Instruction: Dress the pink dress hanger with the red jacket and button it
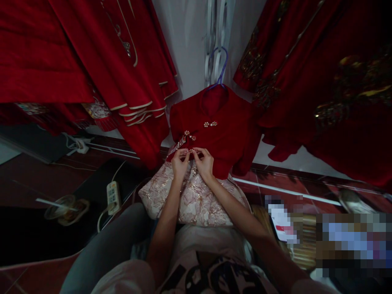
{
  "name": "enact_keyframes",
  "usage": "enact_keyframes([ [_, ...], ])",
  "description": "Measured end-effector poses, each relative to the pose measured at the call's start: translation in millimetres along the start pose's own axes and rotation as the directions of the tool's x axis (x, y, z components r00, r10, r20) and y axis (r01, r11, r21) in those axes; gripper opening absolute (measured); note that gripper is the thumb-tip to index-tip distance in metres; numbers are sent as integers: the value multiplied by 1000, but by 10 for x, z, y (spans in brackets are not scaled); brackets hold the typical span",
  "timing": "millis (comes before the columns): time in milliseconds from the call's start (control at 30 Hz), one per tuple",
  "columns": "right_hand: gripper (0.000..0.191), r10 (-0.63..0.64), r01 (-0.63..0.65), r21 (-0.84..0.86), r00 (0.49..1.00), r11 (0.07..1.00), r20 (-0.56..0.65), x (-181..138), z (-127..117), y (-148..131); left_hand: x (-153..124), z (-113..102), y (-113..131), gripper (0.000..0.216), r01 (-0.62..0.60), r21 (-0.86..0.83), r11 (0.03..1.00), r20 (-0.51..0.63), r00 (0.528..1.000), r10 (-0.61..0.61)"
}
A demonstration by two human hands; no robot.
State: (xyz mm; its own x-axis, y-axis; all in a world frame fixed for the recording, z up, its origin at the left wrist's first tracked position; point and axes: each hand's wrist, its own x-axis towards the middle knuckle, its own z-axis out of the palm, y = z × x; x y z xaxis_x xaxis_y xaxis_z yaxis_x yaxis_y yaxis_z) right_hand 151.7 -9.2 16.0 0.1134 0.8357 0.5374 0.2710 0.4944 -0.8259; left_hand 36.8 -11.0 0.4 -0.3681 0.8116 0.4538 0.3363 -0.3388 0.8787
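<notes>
A small red jacket (228, 141) with a stand collar hangs in front of me on a purple hanger (224, 61). One pearl-and-gold frog button (210, 124) sits below its collar, and another frog button (190, 136) is on the side opening. My left hand (180, 161) and my right hand (203, 161) meet at the jacket's lower front edge. Their fingertips pinch a small beaded frog button between them; the fingers partly hide it. Below the hands, a pale pink brocade skirt (211, 204) with gold-toned pattern spreads over my lap.
Red embroidered garments (122, 61) hang on the left, and more dark red ones (306, 98) on the right. A power strip (113, 198) and a plastic food container (72, 210) lie on a black surface at left. A phone (280, 222) rests on a slatted wooden seat (303, 241) at right.
</notes>
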Motion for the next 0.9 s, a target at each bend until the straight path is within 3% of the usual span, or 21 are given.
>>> enact_keyframes([
  [200,23,-3,3,-10,1000,1000,-22,-19,39,-20,-31,52,75,26,143,-124,982,53,989,-137],
  [400,22,-21,20,-45,1000,999,-20,-37,49,20,-34,67,108,29,179,-229,957,21,984,-179],
  [900,24,-5,5,-14,1000,1000,-23,-1,40,64,-33,124,74,17,121,-98,988,-46,991,-125],
])
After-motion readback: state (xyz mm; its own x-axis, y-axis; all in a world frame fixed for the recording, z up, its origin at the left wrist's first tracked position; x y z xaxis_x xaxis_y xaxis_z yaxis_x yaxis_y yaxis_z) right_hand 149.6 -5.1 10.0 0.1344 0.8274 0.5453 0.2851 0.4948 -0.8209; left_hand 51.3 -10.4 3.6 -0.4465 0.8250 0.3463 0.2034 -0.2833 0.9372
